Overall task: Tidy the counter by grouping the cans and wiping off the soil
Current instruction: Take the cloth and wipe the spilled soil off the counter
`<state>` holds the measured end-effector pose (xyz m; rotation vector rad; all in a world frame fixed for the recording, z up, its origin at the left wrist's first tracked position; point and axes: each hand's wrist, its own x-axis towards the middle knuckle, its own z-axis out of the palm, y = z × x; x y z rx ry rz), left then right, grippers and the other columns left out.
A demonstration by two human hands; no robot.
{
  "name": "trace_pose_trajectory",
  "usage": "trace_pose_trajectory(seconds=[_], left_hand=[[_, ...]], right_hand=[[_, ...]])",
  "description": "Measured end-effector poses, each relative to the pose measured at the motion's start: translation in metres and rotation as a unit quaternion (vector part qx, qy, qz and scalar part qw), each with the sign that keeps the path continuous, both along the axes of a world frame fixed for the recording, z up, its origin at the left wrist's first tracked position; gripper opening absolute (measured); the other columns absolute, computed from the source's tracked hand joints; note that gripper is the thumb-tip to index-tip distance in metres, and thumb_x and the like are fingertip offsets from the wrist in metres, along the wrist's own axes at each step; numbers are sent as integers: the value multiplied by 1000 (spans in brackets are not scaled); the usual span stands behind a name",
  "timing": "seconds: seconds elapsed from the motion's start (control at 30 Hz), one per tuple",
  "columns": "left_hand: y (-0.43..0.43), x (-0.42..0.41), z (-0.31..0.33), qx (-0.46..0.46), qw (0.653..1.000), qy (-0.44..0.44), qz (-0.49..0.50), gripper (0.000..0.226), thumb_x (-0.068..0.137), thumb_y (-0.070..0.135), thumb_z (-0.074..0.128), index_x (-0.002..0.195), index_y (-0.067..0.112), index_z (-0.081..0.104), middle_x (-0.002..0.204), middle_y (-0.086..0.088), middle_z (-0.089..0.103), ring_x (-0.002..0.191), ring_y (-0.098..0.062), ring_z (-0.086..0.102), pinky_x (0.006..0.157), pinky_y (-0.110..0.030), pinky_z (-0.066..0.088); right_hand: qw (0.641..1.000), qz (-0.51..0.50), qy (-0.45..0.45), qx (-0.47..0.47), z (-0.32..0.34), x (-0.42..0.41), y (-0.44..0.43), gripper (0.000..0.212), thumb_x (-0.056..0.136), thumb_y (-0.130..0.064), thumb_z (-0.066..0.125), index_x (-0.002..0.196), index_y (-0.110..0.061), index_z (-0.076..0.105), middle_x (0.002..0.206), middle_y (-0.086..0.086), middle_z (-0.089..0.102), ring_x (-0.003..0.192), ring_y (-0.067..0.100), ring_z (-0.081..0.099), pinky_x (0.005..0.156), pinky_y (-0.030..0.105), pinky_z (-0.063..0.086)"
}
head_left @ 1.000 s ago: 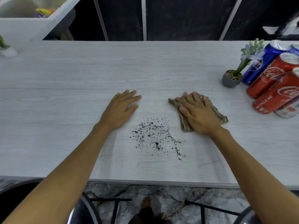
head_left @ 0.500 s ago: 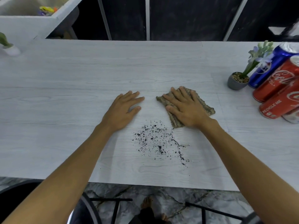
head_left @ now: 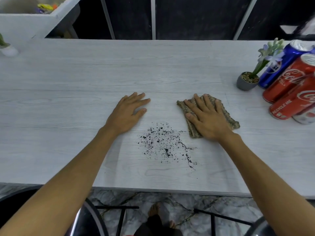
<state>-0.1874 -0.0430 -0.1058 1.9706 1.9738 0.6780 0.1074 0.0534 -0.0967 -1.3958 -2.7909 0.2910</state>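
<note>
Dark soil (head_left: 166,144) lies scattered on the pale wood-grain counter (head_left: 85,79), near its front edge. My right hand (head_left: 207,117) presses flat, fingers straight, on a folded olive-brown cloth (head_left: 227,117) just right of and behind the soil. My left hand (head_left: 127,113) rests flat on the bare counter to the soil's left. Several cans stand grouped at the far right: a blue can (head_left: 283,65), a red cola can (head_left: 288,79), another red cola can (head_left: 294,103) and part of a pale can (head_left: 305,116) at the frame edge.
A small grey pot with a pale-flowered plant (head_left: 248,80) stands just left of the cans. Another small potted plant (head_left: 6,48) sits at the counter's far left. A white box (head_left: 25,23) stands behind the left corner. Stool frames (head_left: 119,215) are below the front edge.
My right hand slid the cloth left toward my left hand, then back right a little. The soil patch looks the same. My left hand stayed put.
</note>
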Motion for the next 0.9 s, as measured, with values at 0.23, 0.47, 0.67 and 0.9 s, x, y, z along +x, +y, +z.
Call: trace_pose_trajectory(seconds=[0.23, 0.47, 0.67, 0.9], left_hand=[[-6, 4, 2, -7, 1000, -2, -4, 42, 102, 38, 42, 144, 32, 42, 156, 9, 27, 146, -6, 12, 120, -33, 4], [-14, 0, 15, -20, 998, -60, -9, 40, 101, 39, 43, 140, 35, 46, 153, 11, 33, 145, -5, 17, 120, -35, 8], [-46, -11, 8, -6, 999, -28, 22, 43, 101, 42, 39, 143, 36, 41, 155, 11, 30, 145, -5, 15, 119, -33, 7], [-54, -7, 3, -10, 1000, 17, 12, 45, 101, 43, 37, 145, 35, 40, 157, 10, 25, 146, -6, 10, 119, -32, 3]], right_hand=[[999, -35, 21, -5, -1, 46, -45, 61, 90, -68, 0, 148, -50, 0, 160, -15, -11, 145, 10, -19, 116, 41, -17], [999, -43, 11, 14, 1, 25, -92, 60, 92, -65, 1, 149, -48, -1, 160, -10, -9, 146, 16, -18, 116, 45, -17], [996, -81, 18, 26, -3, 49, -106, 64, 90, -67, -1, 150, -46, 2, 161, -11, -9, 146, 14, -18, 116, 44, -16], [995, -85, 42, 37, -3, 31, -124, 58, 98, -55, 10, 153, -36, 12, 161, -9, 0, 148, 16, -11, 118, 43, -12]])
